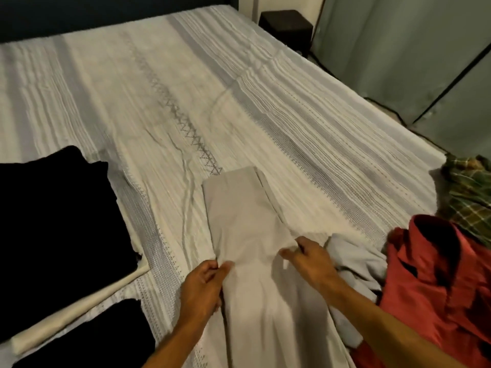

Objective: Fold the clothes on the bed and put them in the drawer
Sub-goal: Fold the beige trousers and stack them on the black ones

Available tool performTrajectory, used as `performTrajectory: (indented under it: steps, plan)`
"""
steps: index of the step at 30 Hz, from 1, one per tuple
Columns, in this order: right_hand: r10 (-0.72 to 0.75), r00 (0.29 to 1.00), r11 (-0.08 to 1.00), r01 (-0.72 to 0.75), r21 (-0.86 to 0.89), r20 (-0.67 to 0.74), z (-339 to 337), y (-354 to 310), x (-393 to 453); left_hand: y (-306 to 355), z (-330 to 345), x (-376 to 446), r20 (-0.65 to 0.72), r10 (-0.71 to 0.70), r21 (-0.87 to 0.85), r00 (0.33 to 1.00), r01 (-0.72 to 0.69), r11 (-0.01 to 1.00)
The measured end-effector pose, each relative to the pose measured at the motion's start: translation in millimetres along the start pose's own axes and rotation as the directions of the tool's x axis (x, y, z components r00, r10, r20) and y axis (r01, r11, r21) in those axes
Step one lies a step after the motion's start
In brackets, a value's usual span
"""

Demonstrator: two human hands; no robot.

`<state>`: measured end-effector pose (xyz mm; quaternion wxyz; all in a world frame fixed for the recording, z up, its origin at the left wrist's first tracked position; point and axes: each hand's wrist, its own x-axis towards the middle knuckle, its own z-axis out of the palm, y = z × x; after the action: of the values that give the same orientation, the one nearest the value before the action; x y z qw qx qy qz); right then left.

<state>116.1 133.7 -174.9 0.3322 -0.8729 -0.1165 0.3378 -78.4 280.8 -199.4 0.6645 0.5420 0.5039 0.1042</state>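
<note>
A pair of beige trousers [244,216] lies lengthwise on the bed [159,88], its far end towards the headboard. My left hand [204,285] pinches the trousers' left edge between thumb and fingers. On the right edge, my right hand [308,258] grips the fabric with curled fingers. Both hands hold the cloth at about the same height, near the front of the bed.
Folded black clothes [58,216] and a cream piece [77,306] lie at the left. At the right lie a light grey garment [356,261], a red garment [435,282] and a green plaid shirt [467,197]. A dark nightstand [287,25] stands beyond the bed.
</note>
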Motion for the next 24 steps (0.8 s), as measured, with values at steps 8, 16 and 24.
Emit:
performTrajectory:
  steps: [8,16,24]
  plan:
    - [-0.137,0.981,0.964,0.100,-0.245,-0.140,25.1,-57.8,85.5,44.2,1.7,94.8,0.007,0.104,0.107,0.995,-0.104,0.989]
    - [-0.038,0.986,0.999,0.041,0.018,-0.159,27.1,-104.8,157.1,49.6,-8.5,149.9,0.082,0.140,-0.036,0.987,-0.138,0.990]
    - [0.009,0.985,0.988,0.017,0.155,-0.171,20.7,-98.8,175.3,53.7,-2.5,152.1,0.021,0.099,-0.059,0.995,-0.098,0.993]
